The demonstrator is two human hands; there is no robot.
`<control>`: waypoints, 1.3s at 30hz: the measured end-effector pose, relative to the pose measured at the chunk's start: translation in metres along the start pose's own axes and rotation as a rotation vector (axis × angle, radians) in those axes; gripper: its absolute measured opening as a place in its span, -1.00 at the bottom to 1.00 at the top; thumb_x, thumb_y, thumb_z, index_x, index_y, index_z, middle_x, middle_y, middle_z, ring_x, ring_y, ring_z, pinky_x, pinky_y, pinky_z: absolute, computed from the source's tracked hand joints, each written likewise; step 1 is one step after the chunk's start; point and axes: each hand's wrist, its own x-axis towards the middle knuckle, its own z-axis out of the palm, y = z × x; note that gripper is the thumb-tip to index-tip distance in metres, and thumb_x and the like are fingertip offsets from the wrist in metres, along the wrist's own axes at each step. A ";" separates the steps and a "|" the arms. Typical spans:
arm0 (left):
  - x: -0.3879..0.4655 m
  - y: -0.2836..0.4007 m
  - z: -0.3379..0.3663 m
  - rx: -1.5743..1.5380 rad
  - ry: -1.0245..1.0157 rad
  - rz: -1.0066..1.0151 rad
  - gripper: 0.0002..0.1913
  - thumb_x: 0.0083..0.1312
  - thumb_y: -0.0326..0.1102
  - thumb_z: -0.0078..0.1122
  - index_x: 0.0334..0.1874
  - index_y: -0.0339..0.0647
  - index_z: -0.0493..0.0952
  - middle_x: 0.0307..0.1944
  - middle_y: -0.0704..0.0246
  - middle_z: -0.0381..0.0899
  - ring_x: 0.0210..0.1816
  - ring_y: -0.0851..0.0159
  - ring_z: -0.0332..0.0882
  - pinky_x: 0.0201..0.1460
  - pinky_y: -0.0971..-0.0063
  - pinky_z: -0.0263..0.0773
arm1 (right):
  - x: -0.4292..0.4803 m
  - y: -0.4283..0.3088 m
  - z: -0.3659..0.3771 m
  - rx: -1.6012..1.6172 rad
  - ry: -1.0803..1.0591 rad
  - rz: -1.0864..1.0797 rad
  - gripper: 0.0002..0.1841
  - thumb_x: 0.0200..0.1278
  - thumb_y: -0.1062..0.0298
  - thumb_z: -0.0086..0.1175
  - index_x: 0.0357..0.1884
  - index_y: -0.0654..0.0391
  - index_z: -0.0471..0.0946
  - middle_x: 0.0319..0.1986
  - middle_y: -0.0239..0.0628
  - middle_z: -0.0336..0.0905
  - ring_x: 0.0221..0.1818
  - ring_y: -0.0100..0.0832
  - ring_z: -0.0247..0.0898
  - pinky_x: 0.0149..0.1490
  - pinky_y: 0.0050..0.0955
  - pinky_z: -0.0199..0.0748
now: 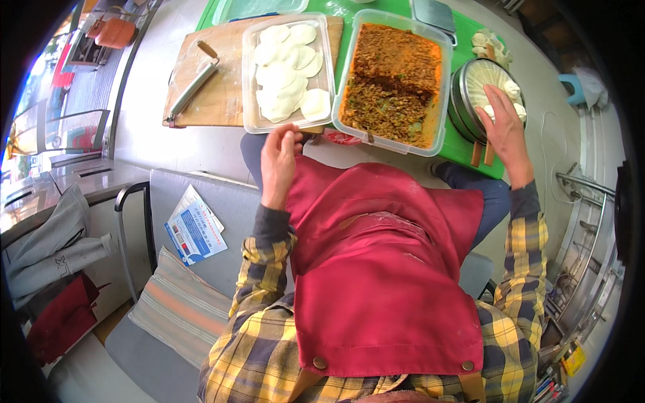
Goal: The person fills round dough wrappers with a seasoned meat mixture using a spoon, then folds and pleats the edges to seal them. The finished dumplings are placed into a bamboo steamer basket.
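My right hand (pixel 504 126) reaches over a round steamer basket (pixel 481 75), at the white filled buns (pixel 512 89) on its right side; its fingers partly hide one bun. Near the lower edge of a clear plastic tray (pixel 326 65) is my left hand (pixel 281 156), its fingers curled with thumb and fingertips close together; whether it holds anything cannot be told. Overlapping round dough wrappers (pixel 282 75) lie in that tray. Between tray and steamer sits a plastic tub (pixel 446 90) of brown minced filling (pixel 398 55), dug lower in its near half.
A rolling pin (pixel 194 90) lies on the wooden board (pixel 229 103) at the left. The green table (pixel 461 146) carries a grey flat device (pixel 434 17) behind the tub. Wooden strips (pixel 482 153) stick out under the steamer. A bench (pixel 232 201) with a leaflet (pixel 195 231) stands left.
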 end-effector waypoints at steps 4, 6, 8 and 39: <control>0.056 -0.012 -0.027 0.411 0.120 0.288 -0.70 0.57 -0.36 0.19 0.28 -0.24 0.61 0.07 0.13 0.74 0.06 0.17 0.74 0.06 0.39 0.63 | 0.005 -0.115 0.003 0.267 -0.197 -0.179 -0.47 0.35 0.30 0.36 0.32 0.20 0.54 0.17 -0.08 0.51 0.21 -0.01 0.56 0.27 -0.18 0.58; 0.076 0.002 -0.010 0.465 0.002 0.383 -0.68 0.52 -0.38 0.20 0.28 -0.25 0.60 0.10 0.12 0.73 0.10 0.07 0.72 0.11 0.32 0.62 | 0.005 -0.152 0.020 0.338 -0.213 -0.236 -0.40 0.27 0.29 0.43 0.33 0.21 0.52 0.10 -0.13 0.49 0.08 -0.09 0.58 0.12 -0.21 0.63; 0.092 0.014 0.007 0.641 -0.115 0.544 -0.65 0.48 -0.40 0.22 0.27 -0.26 0.60 0.12 0.11 0.72 0.14 0.00 0.69 0.17 0.25 0.60 | 0.015 -0.175 0.034 0.427 -0.195 -0.223 -0.50 0.30 0.31 0.41 0.25 0.17 0.55 0.01 -0.14 0.48 0.01 -0.09 0.59 0.08 -0.19 0.63; 0.090 0.062 0.011 0.934 -0.492 0.604 -0.90 0.38 -0.45 0.21 -0.13 -0.26 0.65 -0.16 0.06 0.58 -0.12 -0.12 0.64 0.00 0.14 0.56 | 0.053 -0.100 0.100 0.375 -0.081 -0.240 -0.90 0.46 0.41 0.21 -0.11 0.22 0.62 -0.27 -0.17 0.58 -0.20 -0.08 0.61 -0.07 -0.19 0.63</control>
